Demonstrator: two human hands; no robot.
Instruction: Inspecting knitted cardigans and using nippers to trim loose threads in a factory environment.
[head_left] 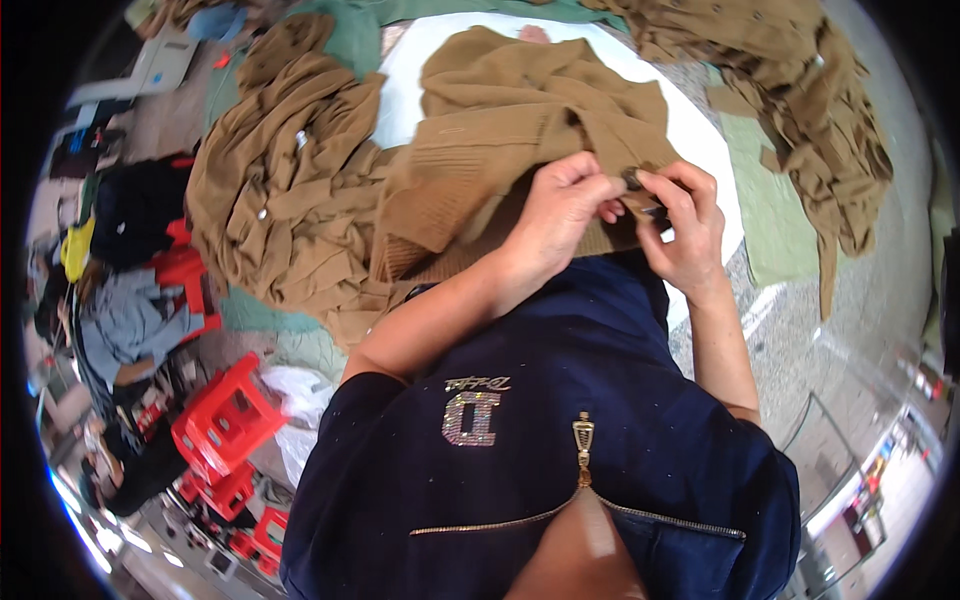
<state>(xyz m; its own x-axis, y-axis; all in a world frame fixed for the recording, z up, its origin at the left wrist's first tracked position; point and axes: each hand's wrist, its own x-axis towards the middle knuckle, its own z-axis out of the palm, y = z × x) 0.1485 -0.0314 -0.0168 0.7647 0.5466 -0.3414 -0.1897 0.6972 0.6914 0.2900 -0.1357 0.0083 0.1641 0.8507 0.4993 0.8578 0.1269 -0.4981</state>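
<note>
A brown knitted garment [540,90] with a ribbed hem lies across my lap and the white surface beyond it. My left hand [565,210] pinches its edge between thumb and fingers. Close by on the right, my right hand [690,222] is closed on the same edge, fingertips almost meeting those of the left. A dark round button [631,178] shows between the two hands. Something small and dark also sticks out at the right fingers; its kind cannot be made out. The garment's folds hide part of the edge being held.
Brown knitwear lies heaped at the left [290,200] and at the far right [800,120]. Under the garment is a white rounded surface [715,130], with green cloth [765,200] beside it. Red plastic stools [225,415] and a white plastic bag [300,410] stand lower left.
</note>
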